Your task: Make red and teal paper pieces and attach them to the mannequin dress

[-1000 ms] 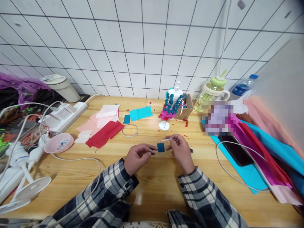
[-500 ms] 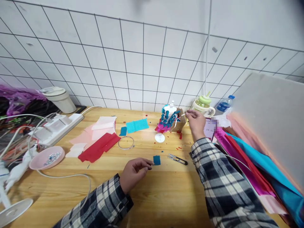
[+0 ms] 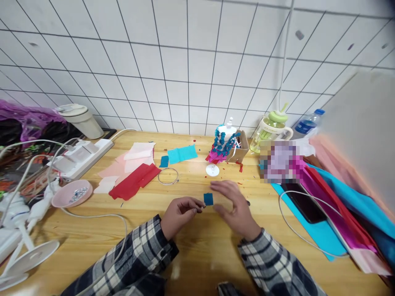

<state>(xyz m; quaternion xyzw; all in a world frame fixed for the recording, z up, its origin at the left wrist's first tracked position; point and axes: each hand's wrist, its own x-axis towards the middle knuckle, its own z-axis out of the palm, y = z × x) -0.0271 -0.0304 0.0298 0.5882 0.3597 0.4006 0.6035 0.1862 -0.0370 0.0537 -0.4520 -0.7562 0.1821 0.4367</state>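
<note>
My left hand (image 3: 182, 213) has its fingertips pinched together at the corner of a small dark teal square of crepe paper (image 3: 208, 199), just above the table. To the right, my right hand (image 3: 234, 207) hovers with thumb and fingers apart around the square's right side, and I see nothing in it. Thread snips (image 3: 248, 203) lie mostly hidden behind the right hand. Beyond both hands stands a miniature dress form (image 3: 226, 142) on a white round base (image 3: 212, 170), covered with teal ruffles and a magenta and red lower edge.
A cardboard box (image 3: 243, 148) stands behind the dress form. Left lie a wire ring (image 3: 168, 176), red paper (image 3: 135, 181), bright blue paper (image 3: 182, 154) and a pink bowl (image 3: 61, 199) of beads. Right are a lidded jug (image 3: 268, 133), a phone (image 3: 304, 201) and coloured sheets.
My right hand has come back from the cardboard box to beside the teal square, its fingers now spread. The left hand keeps its pinch. The view has shifted slightly.
</note>
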